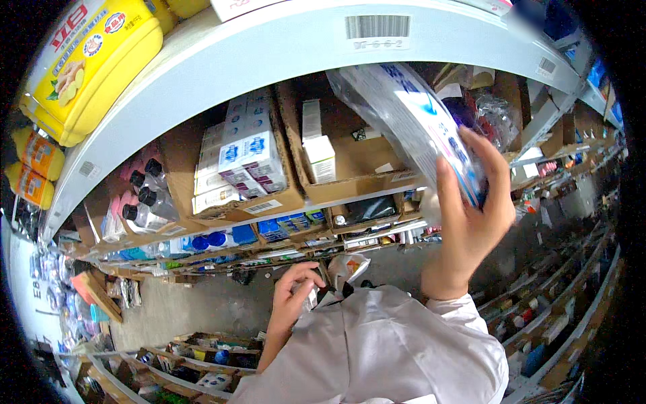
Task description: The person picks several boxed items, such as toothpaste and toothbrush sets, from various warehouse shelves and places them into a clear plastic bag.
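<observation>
My right hand (467, 217) grips the near end of a flat plastic-wrapped package (404, 106) with blue printing. The package slants up under the shelf's grey front beam (313, 48), above an open cardboard bin (363, 187) holding a few small white boxes (320, 156). Low in front of my body, my left hand (295, 288) has curled fingers. Something whitish shows below its fingertips, and whether the hand holds it is unclear. Close by is a white plastic bag (348, 267) with something orange inside.
Left of that bin stand stacked white cartons (252, 156) and clear bottles with black caps (149, 197). Yellow detergent jugs (96, 70) sit on the shelf above. Lower shelves hold blue packs (272, 230). Another shelf rack (202, 363) stands behind me, across the concrete floor (186, 308).
</observation>
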A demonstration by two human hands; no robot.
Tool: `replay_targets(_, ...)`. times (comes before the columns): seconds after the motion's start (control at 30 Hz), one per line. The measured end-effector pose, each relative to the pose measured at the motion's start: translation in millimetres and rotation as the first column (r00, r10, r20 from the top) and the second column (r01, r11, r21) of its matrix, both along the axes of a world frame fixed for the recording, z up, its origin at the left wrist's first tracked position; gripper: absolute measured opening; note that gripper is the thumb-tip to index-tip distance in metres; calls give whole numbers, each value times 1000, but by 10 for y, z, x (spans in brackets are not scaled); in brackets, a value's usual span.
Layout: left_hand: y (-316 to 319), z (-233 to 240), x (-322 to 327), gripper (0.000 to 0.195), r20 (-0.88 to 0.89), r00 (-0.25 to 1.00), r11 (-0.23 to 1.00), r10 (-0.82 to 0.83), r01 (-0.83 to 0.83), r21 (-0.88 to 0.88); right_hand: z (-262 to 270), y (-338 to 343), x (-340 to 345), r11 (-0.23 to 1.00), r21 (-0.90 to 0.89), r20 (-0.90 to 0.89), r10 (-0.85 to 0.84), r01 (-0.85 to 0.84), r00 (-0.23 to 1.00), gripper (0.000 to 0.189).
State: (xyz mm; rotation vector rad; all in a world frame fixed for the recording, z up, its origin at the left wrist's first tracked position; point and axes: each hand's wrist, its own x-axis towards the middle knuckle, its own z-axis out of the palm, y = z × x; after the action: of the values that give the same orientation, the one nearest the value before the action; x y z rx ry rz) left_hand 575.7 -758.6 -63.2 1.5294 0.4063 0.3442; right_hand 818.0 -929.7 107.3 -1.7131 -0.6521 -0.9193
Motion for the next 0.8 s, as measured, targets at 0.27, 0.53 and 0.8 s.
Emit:
replay_targets(0.27, -312, 331, 845, 69, 140, 945, 954, -296, 300, -14, -705, -812, 1, 978, -86, 67, 197, -191, 978, 60)
replay_targets(0.53, -693, 220, 1412, 118, 424, 874, 899, -239, 364, -243, -1287, -1180, -49, 918, -101, 106, 393, -383, 913, 66)
replay_targets(0.8, -904, 483, 1358, 107, 475, 852, 850, -221, 406, -334, -1428, -1373, -79, 862, -118, 84, 503, -493, 860, 77)
